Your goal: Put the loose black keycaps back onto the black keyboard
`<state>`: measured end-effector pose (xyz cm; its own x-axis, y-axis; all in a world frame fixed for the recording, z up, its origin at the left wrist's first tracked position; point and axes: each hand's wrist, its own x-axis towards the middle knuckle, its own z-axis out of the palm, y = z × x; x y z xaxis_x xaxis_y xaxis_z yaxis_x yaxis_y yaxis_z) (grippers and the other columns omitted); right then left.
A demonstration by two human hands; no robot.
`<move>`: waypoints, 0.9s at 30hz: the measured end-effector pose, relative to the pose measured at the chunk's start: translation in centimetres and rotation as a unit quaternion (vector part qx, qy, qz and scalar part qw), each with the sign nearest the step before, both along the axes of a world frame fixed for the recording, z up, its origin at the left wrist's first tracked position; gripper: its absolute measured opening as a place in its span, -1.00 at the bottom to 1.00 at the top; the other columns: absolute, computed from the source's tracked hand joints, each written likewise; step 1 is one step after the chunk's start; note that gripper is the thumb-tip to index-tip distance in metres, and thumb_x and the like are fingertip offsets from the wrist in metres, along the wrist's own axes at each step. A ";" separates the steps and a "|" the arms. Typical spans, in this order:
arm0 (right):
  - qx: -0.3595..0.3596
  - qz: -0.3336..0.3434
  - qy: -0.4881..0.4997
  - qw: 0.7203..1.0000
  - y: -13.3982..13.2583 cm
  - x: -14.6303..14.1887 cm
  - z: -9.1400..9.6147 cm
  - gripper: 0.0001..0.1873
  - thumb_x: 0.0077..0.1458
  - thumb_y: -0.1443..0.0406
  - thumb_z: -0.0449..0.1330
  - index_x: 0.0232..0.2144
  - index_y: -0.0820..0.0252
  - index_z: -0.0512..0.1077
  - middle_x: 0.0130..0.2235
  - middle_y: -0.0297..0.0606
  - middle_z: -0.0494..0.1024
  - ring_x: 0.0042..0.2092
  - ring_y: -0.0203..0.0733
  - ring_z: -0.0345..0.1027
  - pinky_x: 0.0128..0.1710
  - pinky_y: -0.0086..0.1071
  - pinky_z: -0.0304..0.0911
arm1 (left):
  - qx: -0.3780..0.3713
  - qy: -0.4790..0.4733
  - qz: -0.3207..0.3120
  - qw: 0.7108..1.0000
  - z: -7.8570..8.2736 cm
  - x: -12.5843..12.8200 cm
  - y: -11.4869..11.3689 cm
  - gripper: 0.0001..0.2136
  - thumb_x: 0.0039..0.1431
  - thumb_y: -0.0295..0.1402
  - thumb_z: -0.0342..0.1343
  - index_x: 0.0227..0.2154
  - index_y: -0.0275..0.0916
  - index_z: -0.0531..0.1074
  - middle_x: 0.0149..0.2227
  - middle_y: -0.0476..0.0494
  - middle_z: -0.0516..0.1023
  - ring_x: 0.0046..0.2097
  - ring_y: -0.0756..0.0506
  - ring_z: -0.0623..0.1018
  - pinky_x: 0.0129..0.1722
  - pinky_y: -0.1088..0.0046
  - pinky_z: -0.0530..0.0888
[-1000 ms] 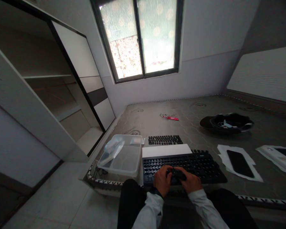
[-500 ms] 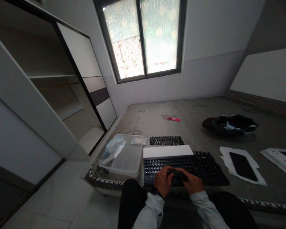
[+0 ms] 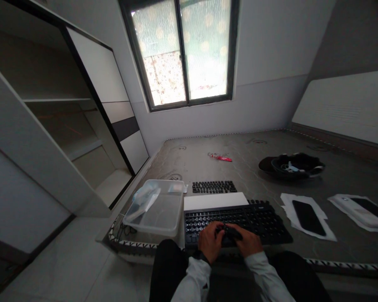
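A black keyboard (image 3: 258, 218) lies at the near edge of a grey mattress (image 3: 248, 155). My left hand (image 3: 209, 241) and my right hand (image 3: 247, 242) rest over its front rows, fingers curled together around a small dark object (image 3: 228, 233) that I cannot name. A white strip (image 3: 216, 201) lies along the keyboard's far edge. Behind it sits a block of loose black keycaps (image 3: 213, 187).
A clear plastic box (image 3: 154, 206) stands left of the keyboard. A dark phone on white paper (image 3: 307, 212) and a second device on paper (image 3: 362, 209) lie to the right. A black cap (image 3: 291, 165) and a red wrapper (image 3: 221, 157) sit farther back. Wardrobe shelves (image 3: 50, 126) stand at the left.
My hands stay together over the keyboard on the small dark object. Only the view has shifted slightly.
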<state>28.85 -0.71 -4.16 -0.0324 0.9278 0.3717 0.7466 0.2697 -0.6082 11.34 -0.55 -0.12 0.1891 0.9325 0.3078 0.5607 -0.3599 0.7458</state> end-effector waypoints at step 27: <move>0.006 -0.029 -0.036 0.999 0.0 0.4 1.0 -0.57 0.03 0.39 0.08 -0.09 -0.07 0.51 -0.16 -0.39 0.63 -0.21 -0.18 0.54 -0.22 -0.41 0.41 | -0.021 0.030 -0.011 0.999 -0.1 -0.1 0.6 -0.80 0.26 -0.34 -0.03 -0.11 -0.14 0.42 -0.16 -0.03 0.56 -0.12 -0.04 0.53 -0.09 0.43 0.44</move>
